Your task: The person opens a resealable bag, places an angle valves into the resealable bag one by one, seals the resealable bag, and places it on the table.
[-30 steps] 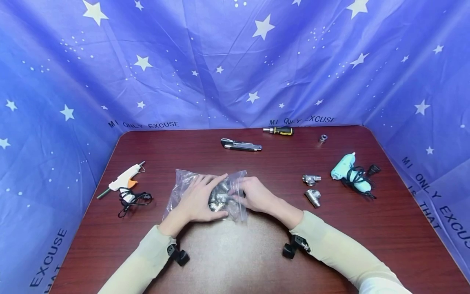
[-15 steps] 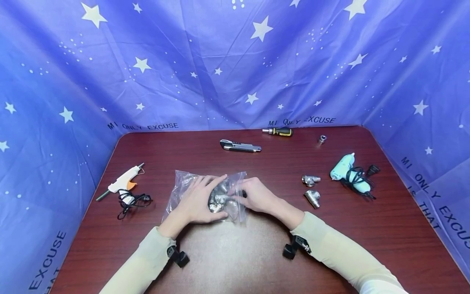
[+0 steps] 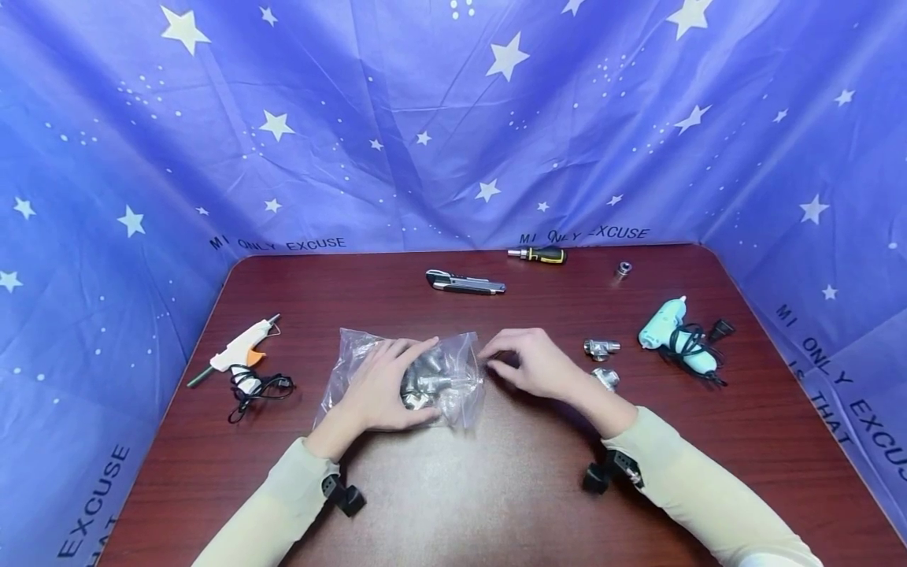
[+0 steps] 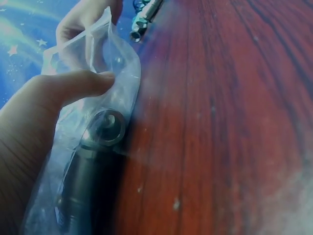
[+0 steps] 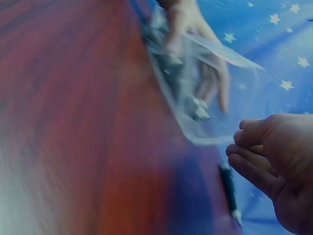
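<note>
Head view: by overpressing clear bag (image 3: 465, 370) with spread left hand (image 3: 377, 387), relaxed right hand (image 3: 531, 364) beside, might push fittings (image 3: 423, 385) out rightward.

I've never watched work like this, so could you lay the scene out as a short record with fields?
Left hand: rests on the plastic bag, fingers spread
Bag contents: metal fittings
Right hand: by the bag's open end, nothing visible in it; contact unclear
Loose fittings: two, one partly hidden
Left side: white glue gun
Right side: light-blue glue gun
Far side: utility knife, screwdriver, small metal piece
Surface: dark red table
Backdrop: blue cloth with stars
</note>
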The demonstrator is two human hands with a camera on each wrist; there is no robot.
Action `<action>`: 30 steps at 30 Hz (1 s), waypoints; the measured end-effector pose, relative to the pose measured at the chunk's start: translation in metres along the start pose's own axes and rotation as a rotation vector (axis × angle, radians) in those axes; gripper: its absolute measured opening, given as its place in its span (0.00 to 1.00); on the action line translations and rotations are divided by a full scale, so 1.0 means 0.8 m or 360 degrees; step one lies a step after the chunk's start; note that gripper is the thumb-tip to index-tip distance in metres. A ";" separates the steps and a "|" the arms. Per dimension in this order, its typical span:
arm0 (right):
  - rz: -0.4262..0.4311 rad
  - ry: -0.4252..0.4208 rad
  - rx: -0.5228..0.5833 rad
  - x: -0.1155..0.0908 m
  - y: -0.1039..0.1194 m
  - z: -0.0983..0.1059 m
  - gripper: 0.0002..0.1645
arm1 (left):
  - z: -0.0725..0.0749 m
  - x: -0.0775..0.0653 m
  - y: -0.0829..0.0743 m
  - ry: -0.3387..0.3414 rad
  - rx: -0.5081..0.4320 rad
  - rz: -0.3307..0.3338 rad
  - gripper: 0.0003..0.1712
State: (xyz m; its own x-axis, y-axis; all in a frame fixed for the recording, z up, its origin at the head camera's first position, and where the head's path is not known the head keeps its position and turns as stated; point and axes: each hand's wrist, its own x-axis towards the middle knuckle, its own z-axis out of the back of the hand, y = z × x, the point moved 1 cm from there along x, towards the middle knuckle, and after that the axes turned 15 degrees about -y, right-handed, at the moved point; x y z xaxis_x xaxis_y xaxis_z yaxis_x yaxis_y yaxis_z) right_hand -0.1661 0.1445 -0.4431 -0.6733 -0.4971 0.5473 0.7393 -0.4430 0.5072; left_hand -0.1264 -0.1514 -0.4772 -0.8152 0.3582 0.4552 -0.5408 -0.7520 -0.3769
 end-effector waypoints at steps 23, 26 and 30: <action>-0.0243 0.0000 -0.0628 -0.039 -0.074 0.169 0.16 | 0.006 -0.001 -0.001 -0.0167 -0.0098 -0.0042 0.60; -0.0328 0.0113 -0.0642 -0.049 -0.079 0.178 0.17 | 0.006 -0.001 -0.001 -0.0161 -0.0097 -0.0032 0.59; -0.0411 0.0243 -0.0625 -0.060 -0.083 0.183 0.18 | 0.006 -0.002 0.000 -0.0157 -0.0104 -0.0023 0.59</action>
State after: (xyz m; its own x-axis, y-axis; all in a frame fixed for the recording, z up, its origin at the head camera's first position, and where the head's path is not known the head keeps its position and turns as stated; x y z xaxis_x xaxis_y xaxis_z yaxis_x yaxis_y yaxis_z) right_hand -0.1845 0.3066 -0.4054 -0.8478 -0.4243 0.3182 0.5158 -0.7994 0.3080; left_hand -0.1241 -0.1542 -0.4742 -0.7846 0.3099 0.5370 -0.5673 -0.7083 -0.4201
